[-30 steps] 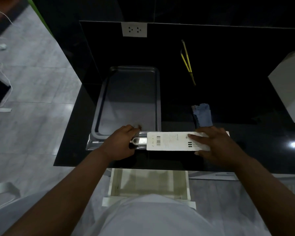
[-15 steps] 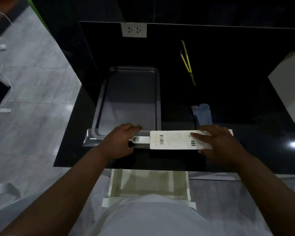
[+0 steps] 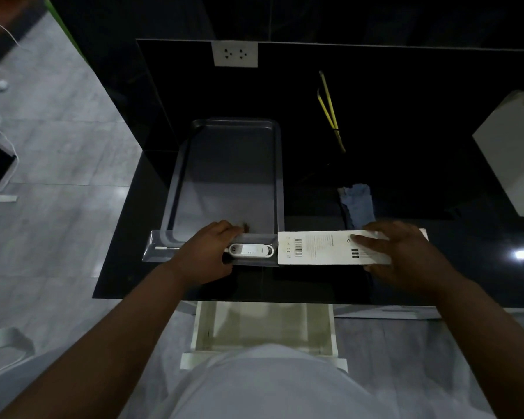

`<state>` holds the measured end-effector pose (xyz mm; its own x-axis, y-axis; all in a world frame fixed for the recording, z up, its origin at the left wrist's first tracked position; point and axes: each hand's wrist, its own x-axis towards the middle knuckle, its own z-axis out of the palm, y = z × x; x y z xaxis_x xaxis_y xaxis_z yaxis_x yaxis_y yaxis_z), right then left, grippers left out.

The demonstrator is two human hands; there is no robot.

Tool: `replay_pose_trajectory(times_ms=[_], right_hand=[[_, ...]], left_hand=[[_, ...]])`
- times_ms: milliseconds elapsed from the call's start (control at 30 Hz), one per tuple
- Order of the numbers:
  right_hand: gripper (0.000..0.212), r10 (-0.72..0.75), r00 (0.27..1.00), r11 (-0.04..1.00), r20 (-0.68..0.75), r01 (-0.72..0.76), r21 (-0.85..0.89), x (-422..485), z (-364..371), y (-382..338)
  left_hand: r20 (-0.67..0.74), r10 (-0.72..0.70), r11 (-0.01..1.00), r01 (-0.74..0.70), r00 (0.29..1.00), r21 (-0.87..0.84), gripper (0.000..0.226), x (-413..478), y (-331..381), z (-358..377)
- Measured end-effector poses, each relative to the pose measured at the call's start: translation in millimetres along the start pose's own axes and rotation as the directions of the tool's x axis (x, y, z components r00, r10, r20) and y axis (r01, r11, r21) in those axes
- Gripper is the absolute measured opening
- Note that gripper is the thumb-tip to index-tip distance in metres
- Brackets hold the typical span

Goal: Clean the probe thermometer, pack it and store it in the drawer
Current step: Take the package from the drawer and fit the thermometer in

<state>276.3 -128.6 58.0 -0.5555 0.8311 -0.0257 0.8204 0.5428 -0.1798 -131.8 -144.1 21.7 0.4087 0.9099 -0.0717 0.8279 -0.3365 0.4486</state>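
Note:
The white probe thermometer [image 3: 251, 250] lies in a clear plastic insert [image 3: 155, 253] on the black counter, with its thin probe pointing left. My left hand [image 3: 204, 255] grips the insert over the probe's middle. The insert's right end is inside a white cardboard sleeve [image 3: 318, 247] printed with a barcode. My right hand [image 3: 403, 255] holds the sleeve's right end. The thermometer's head shows between my two hands. A blue cloth [image 3: 357, 201] lies just behind the sleeve. An open white drawer [image 3: 263, 328] sits below the counter edge, in front of my body.
A grey metal tray [image 3: 227, 176] lies on the counter behind my left hand. Yellow tongs [image 3: 330, 110] rest further back. A white box [image 3: 515, 164] stands at the right. A wall socket [image 3: 235, 54] is on the dark back panel. The counter's left edge drops to a grey floor.
The insert has slid left and the sleeve right. More of the thermometer's head and the clear plastic now shows between my hands.

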Motion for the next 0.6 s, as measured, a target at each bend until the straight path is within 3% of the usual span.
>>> replay_pose_trajectory(times_ms=[600], right_hand=[[0.074,0.015,1.0,1.0,0.027,-0.015,-0.013,5.3,1.1,-7.7]], left_hand=[[0.015,-0.029,0.999,0.029,0.999,-0.021,0.075,0.6,1.8,2.1]])
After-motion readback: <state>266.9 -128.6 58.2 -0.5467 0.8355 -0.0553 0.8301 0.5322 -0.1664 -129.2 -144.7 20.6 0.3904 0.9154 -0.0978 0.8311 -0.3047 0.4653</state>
